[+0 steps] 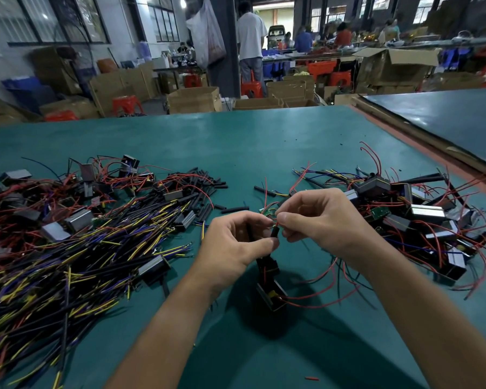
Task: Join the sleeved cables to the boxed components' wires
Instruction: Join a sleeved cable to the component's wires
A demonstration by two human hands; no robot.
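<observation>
The black sleeved cable (274, 233) stands upright over the middle of the table (236, 141), toward its near edge. The left hand (233, 242) pinches its top end between the thumb and curled fingers. Just above that end, the right hand (317, 217) pinches a thin red wire (320, 293) between thumb and forefinger, with the other fingers curled in. The wire loops down and round to a black box (272, 297) directly below the hands; whether the box rests on the table or hangs cannot be told.

The step in hand looks like bringing the wire tip to the cable's bare end, though the joint itself is too small to make out. The next move would call for a steady pinch on both ends while they are twisted together.

A heap of cables (82, 248) with yellow and blue tips lies toward the left edge, with short black sleeves (205, 186) on its far side. A pile of boxes (421, 217) trailing red wires lies toward the right edge. No brand, label or writing can be read.
</observation>
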